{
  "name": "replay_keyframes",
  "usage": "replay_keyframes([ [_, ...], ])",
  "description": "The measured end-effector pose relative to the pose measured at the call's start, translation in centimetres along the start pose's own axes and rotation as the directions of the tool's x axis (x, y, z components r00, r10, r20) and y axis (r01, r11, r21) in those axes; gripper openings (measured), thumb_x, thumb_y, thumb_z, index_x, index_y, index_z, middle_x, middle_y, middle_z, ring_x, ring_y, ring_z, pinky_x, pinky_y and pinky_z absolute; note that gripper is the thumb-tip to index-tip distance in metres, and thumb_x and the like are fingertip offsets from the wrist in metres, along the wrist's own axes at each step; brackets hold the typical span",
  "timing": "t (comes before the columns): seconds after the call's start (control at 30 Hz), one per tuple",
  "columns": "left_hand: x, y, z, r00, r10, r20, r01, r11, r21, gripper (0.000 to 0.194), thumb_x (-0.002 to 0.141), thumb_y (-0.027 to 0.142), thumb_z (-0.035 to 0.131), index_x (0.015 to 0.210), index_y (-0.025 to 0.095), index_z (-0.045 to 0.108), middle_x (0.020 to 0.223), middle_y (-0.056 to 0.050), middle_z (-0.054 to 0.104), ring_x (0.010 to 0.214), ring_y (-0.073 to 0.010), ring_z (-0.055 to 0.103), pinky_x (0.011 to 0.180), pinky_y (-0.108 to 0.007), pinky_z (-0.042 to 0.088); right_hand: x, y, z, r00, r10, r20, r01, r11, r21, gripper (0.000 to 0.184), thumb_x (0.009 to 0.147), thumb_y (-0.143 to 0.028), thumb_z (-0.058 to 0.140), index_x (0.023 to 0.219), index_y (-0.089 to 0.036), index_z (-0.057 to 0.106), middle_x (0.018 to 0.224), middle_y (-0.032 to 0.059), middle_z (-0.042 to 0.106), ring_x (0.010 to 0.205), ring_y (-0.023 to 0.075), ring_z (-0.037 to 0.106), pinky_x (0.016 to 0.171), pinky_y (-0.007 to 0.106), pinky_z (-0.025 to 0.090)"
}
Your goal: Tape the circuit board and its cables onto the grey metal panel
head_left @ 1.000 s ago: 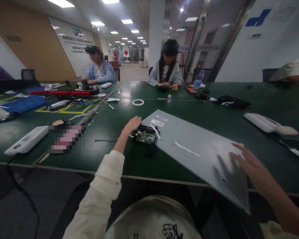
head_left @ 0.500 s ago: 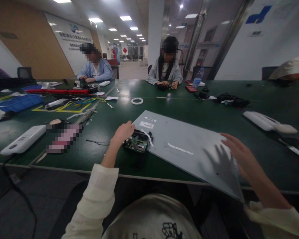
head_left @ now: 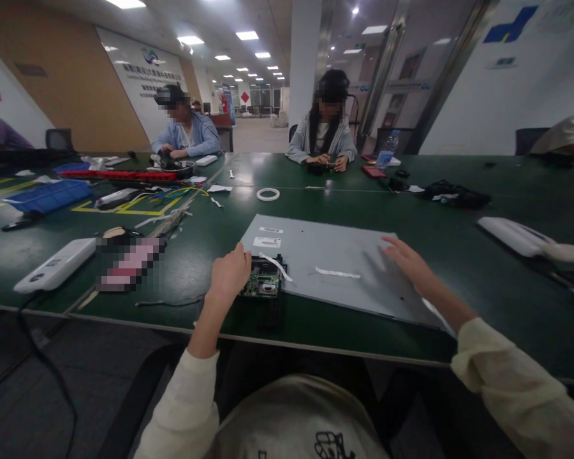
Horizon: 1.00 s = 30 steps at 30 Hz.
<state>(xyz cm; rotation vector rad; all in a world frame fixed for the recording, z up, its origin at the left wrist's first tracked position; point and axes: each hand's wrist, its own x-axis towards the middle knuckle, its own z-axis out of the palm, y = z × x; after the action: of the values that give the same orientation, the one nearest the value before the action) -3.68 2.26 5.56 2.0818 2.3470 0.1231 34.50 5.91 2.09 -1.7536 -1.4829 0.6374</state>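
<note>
A flat grey panel lies on the green table, with white labels near its far left corner and a strip of white tape across its middle. At its near left side is a black unit with an exposed green circuit board, another white strip hanging over it. My left hand is closed at the panel's left edge, beside the board; its fingertips are partly hidden. Fingers stretched out, my right hand is at the panel's far right corner, its thumb side not clearly visible.
The table's front edge runs just before me. A white device and a pink item lie left, a white device right. A tape roll lies beyond the panel. Two people sit across, near a water bottle.
The panel has shifted left and turned, its near right corner now back over the table. My right hand has moved left and away from me along its right side. My left hand stays at the left edge.
</note>
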Motion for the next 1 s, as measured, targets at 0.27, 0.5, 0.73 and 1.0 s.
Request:
replay_keyframes([
  [0.27, -1.9, -2.2, 1.2, 0.983, 0.079, -0.164, -0.097, 0.990, -0.105, 0.049, 0.093, 0.040, 0.026, 0.134, 0.014, 0.032, 0.132, -0.018, 0.047, 0.123, -0.0268, 0.044, 0.103, -0.048, 0.027, 1.9, -1.2, 1.7, 0.961, -0.226, 0.158, 0.275, 0.842, -0.464, 0.053, 0.080, -0.043, 0.044, 0.126, -0.016, 0.049, 0.132, 0.0113, 0.046, 0.121, 0.0292, 0.041, 0.100, 0.049, 0.032],
  [0.5, -4.6, -4.9, 1.8, 0.885, 0.463, -0.040, -0.465, 0.880, -0.094, 0.066, 0.080, 0.057, 0.048, 0.136, 0.027, 0.032, 0.148, -0.006, 0.025, 0.136, -0.0272, 0.020, 0.107, -0.053, 0.020, -0.8, -7.9, 4.5, 0.712, -0.380, 0.590, 0.595, 0.773, -0.220, 0.046, 0.077, -0.044, 0.055, 0.115, -0.019, 0.059, 0.122, 0.0090, 0.053, 0.113, 0.0260, 0.048, 0.097, 0.037, 0.037],
  [0.73, -3.4, -4.3, 2.3, 0.883, 0.467, -0.040, -0.469, 0.878, -0.097, 0.063, 0.078, 0.054, 0.054, 0.133, 0.030, 0.037, 0.144, -0.006, 0.034, 0.134, -0.0290, 0.024, 0.107, -0.059, 0.013, -1.0, -9.7, 7.0, 0.694, -0.320, 0.644, 0.536, 0.827, -0.167, 0.025, 0.073, -0.028, 0.059, 0.094, -0.016, 0.066, 0.096, 0.0076, 0.063, 0.086, 0.0200, 0.058, 0.078, 0.031, 0.045],
  [1.0, -1.3, -1.7, 1.7, 0.844, 0.537, -0.002, -0.530, 0.832, -0.166, 0.063, 0.077, 0.057, 0.053, 0.133, 0.031, 0.040, 0.143, -0.005, 0.035, 0.135, -0.0308, 0.022, 0.106, -0.061, 0.005, -0.1, -7.7, 6.9, 0.727, -0.350, 0.590, 0.432, 0.902, 0.003, 0.021, 0.076, -0.030, 0.056, 0.088, -0.018, 0.067, 0.083, 0.0038, 0.066, 0.078, 0.0167, 0.059, 0.074, 0.028, 0.045],
])
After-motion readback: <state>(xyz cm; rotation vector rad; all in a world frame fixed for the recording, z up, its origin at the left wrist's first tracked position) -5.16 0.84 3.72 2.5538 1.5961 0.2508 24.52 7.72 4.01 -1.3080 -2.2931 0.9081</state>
